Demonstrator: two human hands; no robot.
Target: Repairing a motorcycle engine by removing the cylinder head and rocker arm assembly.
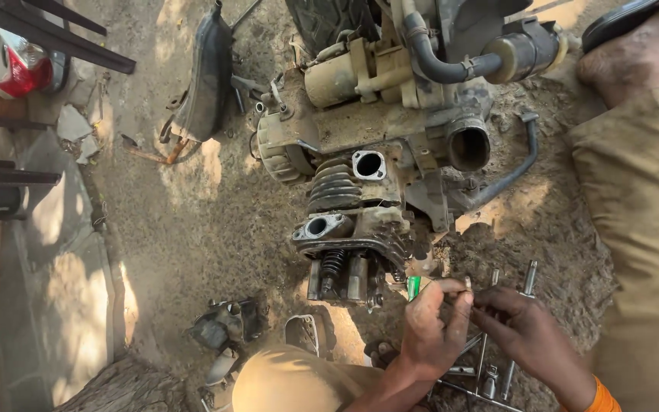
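A green-handled screwdriver (pixel 413 287) is pinched in the left hand (pixel 430 328) at 6 o'clock below the grimy grey metal engine (pixel 360 221); something small is pinched by the right hand (pixel 524 332), identity unclear.

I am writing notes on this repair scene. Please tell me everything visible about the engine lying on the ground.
The engine is a small, dirt-caked metal unit lying on sandy ground. It has a finned cylinder, several open round ports, a black rubber hose on top and a cylindrical part beside it. The end nearest the person is open, showing a coil spring. The left hand and right hand work just below it, not clearly touching it.
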